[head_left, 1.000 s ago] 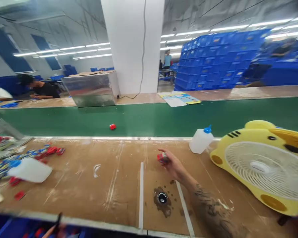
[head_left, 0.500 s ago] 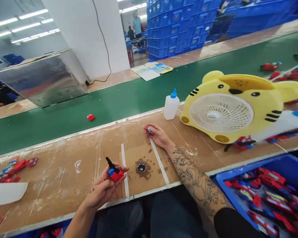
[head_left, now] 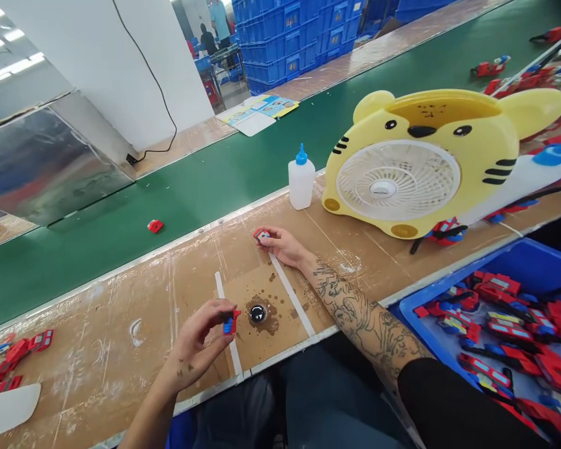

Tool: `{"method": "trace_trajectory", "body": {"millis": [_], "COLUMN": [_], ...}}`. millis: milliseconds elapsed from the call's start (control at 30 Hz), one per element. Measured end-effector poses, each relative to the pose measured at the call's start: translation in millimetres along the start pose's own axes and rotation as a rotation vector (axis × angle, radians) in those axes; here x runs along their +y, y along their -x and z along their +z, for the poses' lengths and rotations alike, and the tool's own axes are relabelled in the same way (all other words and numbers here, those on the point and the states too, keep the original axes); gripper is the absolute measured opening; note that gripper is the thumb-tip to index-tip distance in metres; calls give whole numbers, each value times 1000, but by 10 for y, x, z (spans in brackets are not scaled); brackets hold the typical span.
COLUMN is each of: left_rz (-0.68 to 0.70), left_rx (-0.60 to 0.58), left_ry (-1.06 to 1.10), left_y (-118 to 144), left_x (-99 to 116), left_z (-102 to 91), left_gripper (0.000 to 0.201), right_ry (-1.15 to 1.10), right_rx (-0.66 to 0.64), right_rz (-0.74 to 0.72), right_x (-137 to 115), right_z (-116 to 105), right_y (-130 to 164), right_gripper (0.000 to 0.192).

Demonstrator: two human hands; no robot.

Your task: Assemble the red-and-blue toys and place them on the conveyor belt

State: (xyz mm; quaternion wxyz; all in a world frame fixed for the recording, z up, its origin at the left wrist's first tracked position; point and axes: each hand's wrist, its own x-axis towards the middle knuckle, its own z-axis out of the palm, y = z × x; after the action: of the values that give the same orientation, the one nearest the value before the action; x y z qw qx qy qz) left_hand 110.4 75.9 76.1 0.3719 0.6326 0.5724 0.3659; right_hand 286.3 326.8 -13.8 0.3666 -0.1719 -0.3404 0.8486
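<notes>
My left hand [head_left: 199, 343] pinches a small red and blue plastic toy part [head_left: 230, 323] between thumb and fingertips, just left of a little round pot of dark liquid [head_left: 257, 313]. Wet spots and stains surround the pot on the brown board. Farther forward, my right hand [head_left: 283, 246] rests near the table surface with its fingers closed on a small red toy piece [head_left: 261, 236] that has white and blue details. Part of that piece is hidden by the fingers. Two white tape strips [head_left: 292, 293] run along either side of the pot.
A white bottle [head_left: 302, 184] with a blue nozzle stands beside a yellow animal-faced fan [head_left: 421, 162]. Beyond lies a green conveyor belt [head_left: 206, 181] carrying a red piece [head_left: 155, 226]. A blue bin [head_left: 411, 305] of red toys is at right; more toys [head_left: 16, 355] lie left.
My left hand has turned over, and the part in it now points toward the pot; its black piece no longer shows. My right hand still holds its red piece. The view has shifted slightly.
</notes>
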Motion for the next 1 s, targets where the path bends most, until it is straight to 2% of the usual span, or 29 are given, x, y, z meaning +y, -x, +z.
{"method": "trace_trajectory", "body": {"millis": [133,233,333,467,533,667,767,900,967,1000], "left_rz": [330,389,437,535,557,544,458,292,224,184], "left_rx": [-345,-504,-541,-533,-510,-478,-461,-403,-297,-207], "left_ry": [-573,-742,-846,-947,-944,-924,-828,-514,-282,-153], "left_y": [-202,-283,-337,-414,-438,-418,-361,-291,-283,-292], "left_x": [106,137,158,208,234,220,176,77,-29,-96], "left_z": [-33,-16,13,63,87,90,41,-63,-99,-105], "left_gripper": [45,53,51,46,44,47,50,46,41,37], "right_ry": [15,48,96,205,367,818,978,924,763,657], "right_rx": [6,6,-11,-49,-72,-115,-134,-141,-123,-112], "right_rz": [-42,-79,-77,-90,-150,-382,-457,-433,-364,-313], "right_x": [9,-3,-20,-20,-14,-11,-23,-18,4,19], "right_z": [-7,-4,-6,-16,-9,37,70,91,107,120], "right_y": [-20,-31,-38,-41,-28,27,62,62,52,48], "right_gripper": [47,48,47,52,55,55,53,54,54,54]}}
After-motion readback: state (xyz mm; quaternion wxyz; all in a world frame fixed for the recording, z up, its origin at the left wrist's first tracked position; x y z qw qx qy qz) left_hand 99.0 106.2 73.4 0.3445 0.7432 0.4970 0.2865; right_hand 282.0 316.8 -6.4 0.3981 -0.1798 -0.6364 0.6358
